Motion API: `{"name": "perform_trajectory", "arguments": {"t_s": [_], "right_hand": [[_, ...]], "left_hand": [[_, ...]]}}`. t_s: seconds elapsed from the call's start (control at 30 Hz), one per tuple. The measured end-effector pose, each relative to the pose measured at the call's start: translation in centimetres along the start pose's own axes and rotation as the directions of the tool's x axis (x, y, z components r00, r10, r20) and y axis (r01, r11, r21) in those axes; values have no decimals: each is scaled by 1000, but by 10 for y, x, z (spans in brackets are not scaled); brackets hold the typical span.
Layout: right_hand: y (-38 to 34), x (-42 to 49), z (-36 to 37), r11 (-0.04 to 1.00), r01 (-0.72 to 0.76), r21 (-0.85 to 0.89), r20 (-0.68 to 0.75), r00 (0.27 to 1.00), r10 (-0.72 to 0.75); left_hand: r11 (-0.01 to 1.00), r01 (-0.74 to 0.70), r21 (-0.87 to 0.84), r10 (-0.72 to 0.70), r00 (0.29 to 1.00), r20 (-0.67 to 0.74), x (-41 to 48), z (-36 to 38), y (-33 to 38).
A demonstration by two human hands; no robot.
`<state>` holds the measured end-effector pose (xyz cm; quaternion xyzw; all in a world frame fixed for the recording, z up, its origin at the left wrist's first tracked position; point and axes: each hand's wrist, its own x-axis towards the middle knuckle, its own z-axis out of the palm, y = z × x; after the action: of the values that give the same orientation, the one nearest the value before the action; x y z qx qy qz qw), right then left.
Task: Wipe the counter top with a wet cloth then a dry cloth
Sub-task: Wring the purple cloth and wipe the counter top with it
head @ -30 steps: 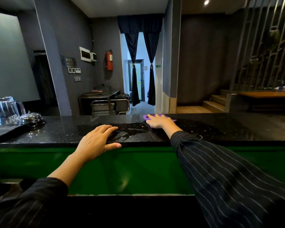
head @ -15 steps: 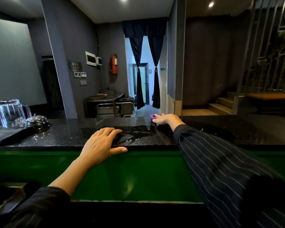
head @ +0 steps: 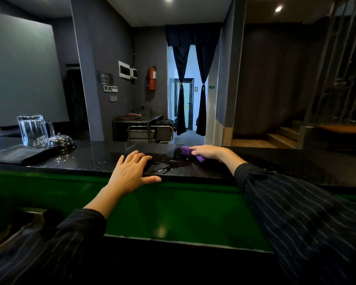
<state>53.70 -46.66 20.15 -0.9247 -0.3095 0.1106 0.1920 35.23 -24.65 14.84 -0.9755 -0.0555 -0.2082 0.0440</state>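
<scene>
A black speckled counter top runs across the view above a green front panel. My right hand presses a purple cloth onto the counter near its far edge, fingers closed over it. Wet streaks shine on the stone between my two hands. Spread flat, my left hand rests on the near edge of the counter with its thumb hooked over the lip, holding nothing.
At the left of the counter stand a glass pitcher and a metal call bell, with a folded dark cloth in front of them. A metal trolley and wooden stairs lie beyond the counter.
My right hand has slid the purple cloth along the far part of the counter and bunched it under the palm. The camera has come closer to the counter. My left hand stays planted.
</scene>
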Motion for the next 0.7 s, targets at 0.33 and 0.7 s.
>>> {"name": "perform_trajectory", "arguments": {"t_s": [0.33, 0.7], "right_hand": [[-72, 8, 46, 896, -421, -141, -257, 890, 377], [-106, -20, 55, 970, -244, -5, -184, 953, 239]], "left_hand": [[999, -33, -38, 31, 999, -40, 0, -3, -2], [936, -343, -77, 340, 939, -43, -13, -9, -42]]}}
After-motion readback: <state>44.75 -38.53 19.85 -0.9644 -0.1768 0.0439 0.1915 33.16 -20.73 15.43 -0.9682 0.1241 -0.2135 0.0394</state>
